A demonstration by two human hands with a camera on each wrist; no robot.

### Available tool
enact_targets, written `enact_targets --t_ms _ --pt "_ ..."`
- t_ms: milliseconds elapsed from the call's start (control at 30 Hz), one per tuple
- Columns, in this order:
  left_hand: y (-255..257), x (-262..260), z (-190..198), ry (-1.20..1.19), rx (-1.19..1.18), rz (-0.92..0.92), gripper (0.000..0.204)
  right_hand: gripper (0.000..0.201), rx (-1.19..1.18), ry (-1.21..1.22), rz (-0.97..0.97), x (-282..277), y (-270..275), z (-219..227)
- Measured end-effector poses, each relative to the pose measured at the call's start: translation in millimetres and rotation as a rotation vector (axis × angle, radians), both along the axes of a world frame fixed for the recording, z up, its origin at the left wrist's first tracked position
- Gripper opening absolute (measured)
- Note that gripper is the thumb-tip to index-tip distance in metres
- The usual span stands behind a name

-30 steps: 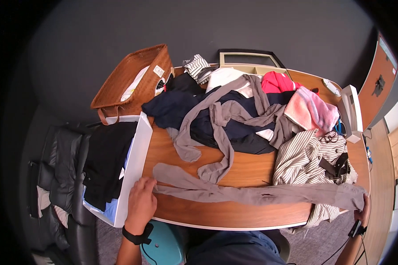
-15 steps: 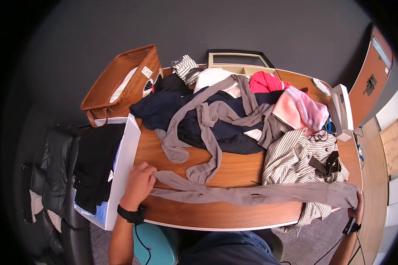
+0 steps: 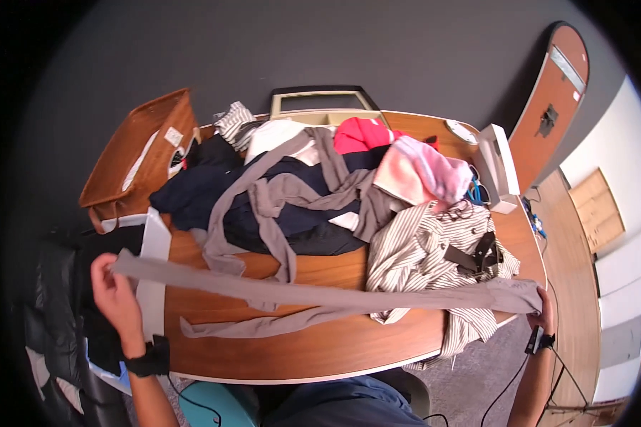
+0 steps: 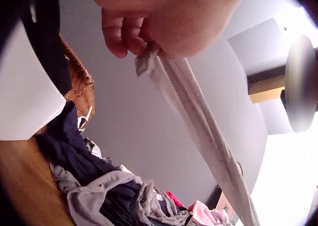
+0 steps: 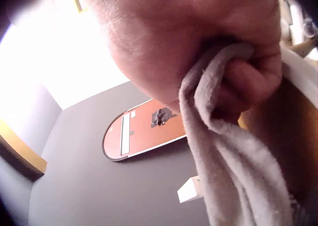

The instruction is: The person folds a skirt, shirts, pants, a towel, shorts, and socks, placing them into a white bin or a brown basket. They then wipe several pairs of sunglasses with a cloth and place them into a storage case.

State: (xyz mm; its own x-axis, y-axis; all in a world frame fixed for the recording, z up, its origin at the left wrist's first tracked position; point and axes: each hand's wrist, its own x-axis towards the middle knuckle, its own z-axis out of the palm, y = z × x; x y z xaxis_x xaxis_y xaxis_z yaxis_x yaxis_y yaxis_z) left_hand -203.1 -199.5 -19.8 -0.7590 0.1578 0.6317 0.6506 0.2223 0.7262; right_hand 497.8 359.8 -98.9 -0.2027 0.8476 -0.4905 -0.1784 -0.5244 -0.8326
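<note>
A long grey-brown garment [image 3: 320, 293] stretches across the front of the table between both hands. The left hand [image 3: 117, 299] pinches the end of one strip above the white box; in the left wrist view that hand [image 4: 164, 22] has the cloth [image 4: 194, 112] hanging from its curled fingers. A second strip lies lower on the wood, its tip loose. At the table's right edge the right hand [image 3: 543, 313] grips the wider end. The right wrist view has the fist of this hand [image 5: 198, 52] closed round the bunched cloth [image 5: 238, 156].
Behind lies a heap with navy clothing [image 3: 192, 196], other grey strips, a pink towel [image 3: 420, 171] and a striped shirt [image 3: 406, 249]. A wicker basket [image 3: 132, 149] stands back left, near a white box [image 3: 154, 245] holding dark clothes. A white frame [image 3: 498, 167] stands at the right.
The left hand has moved left and up, pulling one strip out straight, while the other strip has slipped to the tabletop. The head view has shifted, and the right hand still grips its end.
</note>
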Motion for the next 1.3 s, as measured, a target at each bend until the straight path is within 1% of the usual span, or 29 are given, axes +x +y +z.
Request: enact_targets --t_ms 33,67,133,167,200,233,267,300,333,400,433,500,533,567,600,633,700,767,833,867,900,933,967,1033,1067,1100,1167,1233,1300 --pt "-6.2 5.4 -4.2 0.035 0.007 0.003 0.016 0.028 -0.050 0.043 0.121 15.1 10.0 -4.8" --pt "-12.5 15.2 -7.0 0.041 -0.028 -0.007 0.015 0.029 0.097 -0.150 0.101 17.1 4.0 -5.4" --pt "-34.3 25.4 -25.8 -0.028 -0.058 0.003 0.015 0.029 0.043 -0.159 0.081 7.3 -0.2 -3.8" --pt "-39.7 34.7 -31.0 -0.031 -0.102 -0.020 0.015 0.030 0.017 -0.163 0.070 2.1 -2.1 -3.2" --pt "-46.6 41.3 -39.0 -0.037 -0.127 -0.016 0.015 0.031 0.021 -0.249 0.121 21.7 10.8 -13.2" --pt "-54.8 46.6 -45.9 -0.146 -0.103 -0.013 0.015 0.030 -0.002 -0.197 0.119 23.1 13.7 -15.6" --pt "-57.2 53.4 -45.0 -0.198 -0.111 -0.037 0.015 0.029 -0.027 -0.146 0.117 23.2 15.6 -16.6" --pt "-58.7 56.8 -41.6 -0.248 -0.126 -0.056 0.014 0.029 -0.014 -0.075 0.133 28.4 22.4 -28.1" --pt "-57.5 55.7 -39.3 -0.248 -0.123 -0.067 0.014 0.029 -0.010 -0.076 0.121 24.5 18.5 -23.1" --pt "-57.7 53.0 -34.9 -0.224 -0.187 -0.127 0.014 0.027 0.047 -0.289 0.072 -4.3 7.2 -8.8" --pt "-52.0 54.1 -26.6 -0.221 -0.185 -0.129 0.014 0.027 0.050 -0.286 0.069 -3.1 9.8 -6.7" --pt "-34.0 57.3 -7.2 -0.267 -0.247 -0.136 0.015 0.030 0.430 -0.837 0.233 2.3 14.8 -2.7" --pt "-31.6 56.6 -5.1 -0.265 -0.246 -0.144 0.015 0.033 0.496 -0.962 0.256 -2.9 13.2 2.1" --pt "-28.2 55.8 -3.6 -0.313 -0.416 -0.112 0.015 0.033 0.494 -0.965 0.246 -7.6 10.0 8.5" --pt "-24.1 54.5 -2.7 -0.358 -0.588 -0.079 0.016 0.033 0.581 -1.197 0.297 -12.1 6.2 14.7" --pt "-17.6 58.4 -0.8 -0.354 -0.590 -0.088 0.016 0.033 0.663 -1.429 0.353 -15.3 1.7 18.9" --pt "-7.1 71.8 3.9 -0.345 -0.826 -0.123 0.016 0.034 0.621 -1.390 0.340 -19.9 -8.8 24.0" --pt "-8.0 74.8 4.0 -0.349 -0.811 -0.117 0.016 0.036 0.729 -1.601 0.391 -26.2 -18.5 29.7" --pt "-7.8 83.8 8.8 -0.260 -0.710 -0.111 0.015 0.035 0.712 -1.622 0.377 -34.4 -28.3 41.6" --pt "-8.9 86.9 12.8 -0.261 -0.715 -0.102 0.015 0.035 0.694 -1.645 0.354 -39.1 -30.5 42.6" --pt "-11.1 89.5 17.8 -0.300 -0.774 -0.123 0.014 0.035 0.695 -1.637 0.365 -37.5 -27.5 38.8" --pt "-14.1 92.8 22.3 -0.341 -0.835 -0.142 0.012 0.034 0.692 -1.554 0.356 -30.1 -21.4 34.7" --pt "-16.9 97.1 24.8 -0.367 -0.908 -0.122 0.011 0.034 0.689 -1.470 0.348 -25.7 -16.0 28.9" --pt "-23.6 103.8 22.2 -0.348 -0.991 -0.153 0.012 0.032 0.664 -1.330 0.300 -19.3 -9.6 17.3" --pt "-24.6 106.3 23.7 -0.325 -1.084 -0.208 0.012 0.030 0.674 -1.311 0.294 -12.3 -4.8 9.9" --pt "-40.1 100.1 0.3 -0.265 -1.102 -0.191 0.012 0.029 0.683 -1.290 0.290 -7.2 -2.3 5.7" --pt "-49.0 100.9 -18.1 -0.185 -1.212 -0.184 0.014 0.025 0.587 -1.128 0.336 1.9 1.6 3.2" --pt "-48.7 102.4 -25.8 -0.131 -1.233 -0.147 0.014 0.022 0.475 -0.842 0.380 9.3 1.3 8.7" --pt "-49.5 101.5 -26.9 -0.181 -1.255 -0.106 0.019 0.026 0.478 -0.687 0.239 32.2 19.4 -13.1"
